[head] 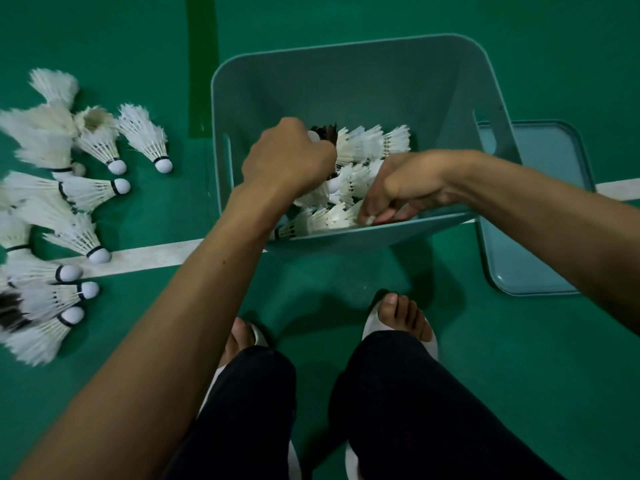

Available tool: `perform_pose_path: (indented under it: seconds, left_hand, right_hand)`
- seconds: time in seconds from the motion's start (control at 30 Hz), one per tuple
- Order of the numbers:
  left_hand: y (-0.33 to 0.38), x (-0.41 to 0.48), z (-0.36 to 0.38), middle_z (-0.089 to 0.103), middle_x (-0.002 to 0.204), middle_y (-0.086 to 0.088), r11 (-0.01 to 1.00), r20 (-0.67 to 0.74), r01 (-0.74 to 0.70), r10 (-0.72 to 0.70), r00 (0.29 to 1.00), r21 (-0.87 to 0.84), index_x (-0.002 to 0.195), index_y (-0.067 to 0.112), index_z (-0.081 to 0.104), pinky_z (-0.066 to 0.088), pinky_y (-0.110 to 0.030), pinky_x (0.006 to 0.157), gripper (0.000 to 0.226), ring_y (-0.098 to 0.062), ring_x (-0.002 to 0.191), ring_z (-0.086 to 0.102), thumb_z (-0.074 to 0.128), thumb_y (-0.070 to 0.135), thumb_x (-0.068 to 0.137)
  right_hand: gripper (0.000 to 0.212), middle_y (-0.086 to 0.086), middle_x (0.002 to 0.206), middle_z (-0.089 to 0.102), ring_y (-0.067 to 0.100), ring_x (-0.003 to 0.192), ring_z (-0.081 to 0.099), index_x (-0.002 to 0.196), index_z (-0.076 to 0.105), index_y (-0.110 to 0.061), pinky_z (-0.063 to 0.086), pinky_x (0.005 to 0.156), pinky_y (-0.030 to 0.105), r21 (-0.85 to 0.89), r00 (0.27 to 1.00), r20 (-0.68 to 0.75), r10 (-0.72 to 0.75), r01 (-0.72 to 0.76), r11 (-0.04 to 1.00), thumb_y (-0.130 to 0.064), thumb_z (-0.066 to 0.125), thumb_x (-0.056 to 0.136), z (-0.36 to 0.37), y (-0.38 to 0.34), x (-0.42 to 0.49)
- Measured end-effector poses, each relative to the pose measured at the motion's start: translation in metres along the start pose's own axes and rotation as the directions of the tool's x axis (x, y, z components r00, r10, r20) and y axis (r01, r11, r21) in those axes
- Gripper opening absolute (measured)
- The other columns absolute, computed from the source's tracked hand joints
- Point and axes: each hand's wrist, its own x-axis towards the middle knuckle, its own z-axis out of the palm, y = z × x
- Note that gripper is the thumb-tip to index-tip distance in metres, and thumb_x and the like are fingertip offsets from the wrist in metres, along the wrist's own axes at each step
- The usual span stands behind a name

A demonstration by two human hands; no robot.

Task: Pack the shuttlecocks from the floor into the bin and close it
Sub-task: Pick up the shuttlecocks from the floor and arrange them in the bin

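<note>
White shuttlecocks (90, 191) lie left of the bin (346, 88), corks toward it, nearer our left hand (287, 159) than right hand (398, 188), both hands gripping others inside.

The light is dim and even and seems to come from above. A soft shadow lies on the green court floor (519, 375) under the pale blue plastic bin (346, 84) and around my feet. The white feather shuttlecocks (38, 150) at the left edge are smeared and stretched. My black trousers (415, 410) show almost no detail.
</note>
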Motion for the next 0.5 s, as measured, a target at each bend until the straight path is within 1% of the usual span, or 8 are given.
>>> perform_pose_path:
  seconds: [0.1, 0.2, 0.23, 0.3, 0.37, 0.43, 0.47, 0.5]
  left_hand:
    - [-0.001, 0.003, 0.003, 0.055, 0.072, 0.000, 0.992, -0.027, -0.005, 0.001, 1.000, -0.129, 0.085, 0.008, 0.059, 0.033, -0.030, 0.056, 0.017, -0.020, 0.065, 0.050, 0.059, 0.025, 0.088]
    - [-0.003, 0.005, 0.004, 0.052, 0.066, 0.002, 0.984, -0.080, -0.023, 0.009, 0.997, -0.178, 0.078, 0.014, 0.054, 0.032, -0.030, 0.056, 0.014, -0.020, 0.061, 0.046, 0.061, 0.023, 0.086]
    - [-0.003, 0.006, 0.004, 0.051, 0.065, 0.002, 0.985, -0.077, -0.021, 0.008, 0.997, -0.169, 0.076, 0.016, 0.052, 0.032, -0.030, 0.056, 0.014, -0.020, 0.061, 0.045, 0.061, 0.023, 0.085]
    - [-0.006, 0.008, 0.005, 0.050, 0.065, 0.001, 0.991, -0.053, -0.011, 0.004, 0.999, -0.132, 0.074, 0.016, 0.049, 0.032, -0.030, 0.056, 0.017, -0.020, 0.060, 0.044, 0.061, 0.022, 0.084]
    - [-0.008, 0.012, 0.007, 0.050, 0.065, 0.000, 0.996, -0.028, 0.001, -0.004, 1.000, -0.085, 0.071, 0.016, 0.046, 0.033, -0.029, 0.056, 0.021, -0.021, 0.059, 0.044, 0.061, 0.023, 0.084]
    - [-0.009, 0.014, 0.010, 0.048, 0.062, 0.000, 0.998, -0.012, 0.002, -0.003, 1.000, -0.055, 0.067, 0.017, 0.042, 0.032, -0.029, 0.055, 0.026, -0.021, 0.057, 0.043, 0.062, 0.023, 0.084]
    - [-0.009, 0.014, 0.011, 0.047, 0.062, 0.001, 0.999, -0.007, 0.001, -0.002, 1.000, -0.052, 0.067, 0.017, 0.041, 0.031, -0.029, 0.054, 0.028, -0.021, 0.057, 0.042, 0.062, 0.023, 0.084]
    - [-0.009, 0.014, 0.012, 0.047, 0.061, 0.001, 0.999, -0.004, 0.000, 0.000, 1.000, -0.050, 0.066, 0.017, 0.041, 0.031, -0.029, 0.054, 0.029, -0.021, 0.057, 0.042, 0.063, 0.023, 0.083]
  right_hand:
    - [0.020, 0.023, 0.104, 0.072, 0.024, 0.082, 0.063, 0.107, 0.074, 0.007, 0.054, 0.077, 0.036, -0.008, 0.993, 0.112, 0.044, -0.043, 0.999, 0.007, 0.058, 0.094, -0.005, 0.002, 0.004]
    - [0.022, 0.019, 0.112, 0.073, 0.021, 0.094, 0.067, 0.110, 0.072, 0.007, 0.054, 0.073, 0.032, -0.004, 0.985, 0.161, 0.061, -0.061, 0.998, 0.005, 0.054, 0.097, -0.013, -0.001, 0.005]
    - [0.023, 0.017, 0.111, 0.074, 0.019, 0.094, 0.068, 0.112, 0.072, 0.007, 0.055, 0.070, 0.029, -0.002, 0.984, 0.164, 0.063, -0.064, 0.998, 0.004, 0.054, 0.098, -0.013, -0.002, 0.005]
    - [0.024, 0.015, 0.103, 0.074, 0.017, 0.087, 0.068, 0.116, 0.069, 0.009, 0.056, 0.064, 0.024, 0.012, 0.983, 0.172, 0.063, -0.066, 0.998, 0.004, 0.056, 0.097, -0.011, -0.004, 0.006]
    - [0.027, 0.020, 0.103, 0.071, 0.019, 0.078, 0.065, 0.119, 0.066, 0.014, 0.056, 0.059, 0.024, 0.028, 0.982, 0.179, 0.063, -0.069, 0.997, 0.006, 0.058, 0.094, -0.007, -0.004, 0.009]
    - [0.025, 0.021, 0.099, 0.071, 0.020, 0.073, 0.062, 0.116, 0.068, 0.013, 0.057, 0.055, 0.021, -0.004, 0.985, 0.163, 0.065, -0.065, 0.998, 0.007, 0.061, 0.093, -0.005, -0.005, 0.009]
    - [0.023, 0.018, 0.094, 0.073, 0.020, 0.073, 0.062, 0.113, 0.071, 0.011, 0.058, 0.055, 0.022, -0.046, 0.988, 0.136, 0.067, -0.061, 0.997, 0.005, 0.063, 0.093, -0.005, -0.005, 0.008]
    - [0.021, 0.017, 0.094, 0.074, 0.021, 0.074, 0.065, 0.112, 0.072, 0.009, 0.061, 0.060, 0.024, -0.105, 0.994, 0.083, 0.074, -0.065, 0.992, 0.003, 0.065, 0.092, -0.008, -0.006, 0.005]
